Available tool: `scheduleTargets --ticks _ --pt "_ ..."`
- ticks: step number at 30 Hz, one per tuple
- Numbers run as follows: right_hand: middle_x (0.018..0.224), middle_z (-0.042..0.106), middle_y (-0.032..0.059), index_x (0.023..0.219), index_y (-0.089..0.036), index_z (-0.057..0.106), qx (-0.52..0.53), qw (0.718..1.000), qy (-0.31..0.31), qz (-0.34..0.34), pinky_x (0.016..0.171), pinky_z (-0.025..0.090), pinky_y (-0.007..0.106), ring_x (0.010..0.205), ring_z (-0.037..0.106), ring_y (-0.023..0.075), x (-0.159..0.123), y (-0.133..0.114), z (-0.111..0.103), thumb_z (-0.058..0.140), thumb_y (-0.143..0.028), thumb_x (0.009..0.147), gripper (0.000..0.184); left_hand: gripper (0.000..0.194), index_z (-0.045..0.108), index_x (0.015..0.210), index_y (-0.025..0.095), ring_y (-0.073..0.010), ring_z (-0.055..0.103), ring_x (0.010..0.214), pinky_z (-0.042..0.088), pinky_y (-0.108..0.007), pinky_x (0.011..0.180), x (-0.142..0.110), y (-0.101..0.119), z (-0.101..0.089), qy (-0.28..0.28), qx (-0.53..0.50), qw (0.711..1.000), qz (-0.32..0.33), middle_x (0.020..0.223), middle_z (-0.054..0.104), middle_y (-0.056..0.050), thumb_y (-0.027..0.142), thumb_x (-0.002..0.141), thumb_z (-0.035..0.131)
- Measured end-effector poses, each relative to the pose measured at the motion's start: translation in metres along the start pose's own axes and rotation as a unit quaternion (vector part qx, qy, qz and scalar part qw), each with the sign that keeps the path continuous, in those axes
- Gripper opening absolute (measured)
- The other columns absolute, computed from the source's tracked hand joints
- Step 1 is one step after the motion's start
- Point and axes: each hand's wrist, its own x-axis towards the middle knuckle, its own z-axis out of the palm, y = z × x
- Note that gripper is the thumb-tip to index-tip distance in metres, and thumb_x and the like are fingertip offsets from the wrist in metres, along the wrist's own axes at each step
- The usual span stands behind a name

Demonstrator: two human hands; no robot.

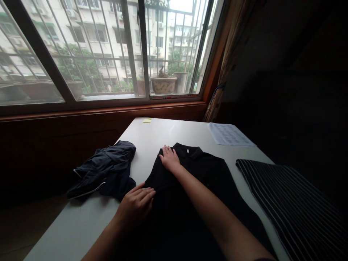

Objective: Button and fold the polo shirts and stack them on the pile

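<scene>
A black collared shirt (214,181) lies spread on the white table (163,132), its collar at the far end with a small pale label inside. My right hand (170,158) rests flat on the shirt's left shoulder area, beside the collar, fingers stretched out. Lower down, my left hand (137,203) lies over the shirt's left edge near the sleeve, its fingers extended and the thumb apart. Neither hand visibly grips the cloth. My right forearm crosses over the front of the shirt, and the lower part blends into dark shadow.
A crumpled dark navy garment (108,168) with white piping lies at the table's left edge. On the right is a black striped cloth (290,195). Printed papers (230,134) sit at the far right corner, a yellow sticky note (147,120) at the far left. Behind stands a barred window (108,47).
</scene>
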Motion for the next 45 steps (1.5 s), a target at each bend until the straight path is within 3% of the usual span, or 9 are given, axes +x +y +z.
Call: scheduleTargets --ticks 5,11,16,23,30,34,39,42,45 --pt "0.166 0.017 0.0153 0.155 -0.004 0.032 0.001 0.999 0.03 -0.025 0.125 0.012 0.043 0.154 0.013 0.0261 -0.025 -0.01 -0.006 0.037 -0.038 0.101 0.064 0.042 0.059 0.133 0.017 -0.0251 0.056 0.132 0.048 -0.048 0.112 0.001 0.004 0.006 -0.025 0.03 0.999 0.024 0.139 0.063 -0.008 0.012 0.092 0.051" --pt "0.164 0.023 0.0141 0.155 -0.008 0.035 0.029 0.993 -0.039 -0.111 0.124 0.014 0.044 0.154 0.017 0.0246 -0.056 -0.005 0.001 0.034 -0.052 0.101 0.07 0.036 0.064 0.13 0.02 -0.026 0.063 0.124 0.056 -0.047 0.103 -0.006 0.003 0.022 -0.057 0.035 0.998 0.0 0.137 0.064 -0.007 0.021 0.095 0.055" --pt "0.166 0.017 0.0114 0.157 -0.011 0.03 0.034 0.992 -0.057 -0.109 0.125 0.011 0.044 0.155 0.012 0.0233 -0.051 -0.001 0.003 0.032 -0.057 0.101 0.073 0.033 0.067 0.124 0.018 -0.0241 0.068 0.115 0.06 -0.042 0.096 -0.004 0.003 0.016 -0.058 0.033 0.998 -0.013 0.131 0.069 -0.007 0.018 0.095 0.052" --pt "0.167 0.014 0.0095 0.159 -0.014 0.026 0.047 0.989 -0.071 -0.117 0.125 0.009 0.046 0.155 0.011 0.023 -0.032 0.003 -0.001 0.032 -0.061 0.1 0.075 0.032 0.069 0.119 0.02 -0.0231 0.071 0.108 0.06 -0.043 0.097 0.001 0.003 0.012 -0.048 0.027 0.998 -0.013 0.126 0.071 -0.007 0.015 0.094 0.05" --pt "0.163 0.028 0.0105 0.153 -0.012 0.039 0.065 0.987 -0.048 -0.136 0.124 0.019 0.041 0.152 0.024 0.0214 -0.041 0.01 -0.012 0.037 -0.048 0.103 0.061 0.032 0.067 0.12 0.02 -0.0208 0.071 0.108 0.057 -0.044 0.103 -0.002 -0.001 0.013 -0.032 0.022 0.999 -0.013 0.124 0.072 -0.007 0.013 0.095 0.047" --pt "0.162 0.033 0.009 0.152 -0.012 0.041 0.062 0.993 0.009 -0.103 0.123 0.022 0.038 0.15 0.028 0.019 -0.06 0.043 -0.031 0.032 -0.04 0.104 0.056 0.031 0.067 0.12 0.02 -0.0205 0.071 0.108 0.057 -0.043 0.103 -0.001 -0.002 0.012 -0.032 0.023 0.999 -0.009 0.123 0.072 -0.006 0.015 0.096 0.047" --pt "0.157 0.04 0.0156 0.151 -0.005 0.041 0.026 0.996 0.078 0.041 0.123 0.023 0.039 0.147 0.033 0.022 -0.09 0.125 -0.058 0.023 -0.032 0.103 0.057 0.034 0.063 0.129 0.021 -0.0246 0.062 0.124 0.053 -0.046 0.107 0.008 -0.003 0.019 -0.046 0.027 0.999 -0.01 0.134 0.066 -0.007 0.021 0.097 0.051" --pt "0.158 0.037 0.019 0.151 -0.003 0.04 0.003 0.993 0.063 0.098 0.123 0.02 0.041 0.149 0.03 0.0252 -0.105 0.167 -0.059 0.027 -0.034 0.102 0.059 0.043 0.053 0.141 0.021 -0.0261 0.053 0.135 0.05 -0.047 0.109 0.029 -0.004 0.033 -0.073 0.019 0.997 -0.015 0.145 0.058 -0.009 0.029 0.099 0.051" --pt "0.161 0.034 0.0145 0.151 -0.007 0.042 -0.009 0.995 0.017 0.101 0.124 0.018 0.04 0.151 0.025 0.0249 -0.113 0.187 -0.05 0.037 -0.045 0.1 0.064 0.047 0.049 0.144 0.018 -0.0269 0.045 0.141 0.044 -0.048 0.113 0.07 -0.007 0.061 -0.093 0.014 0.995 -0.023 0.15 0.051 -0.012 0.036 0.101 0.046"
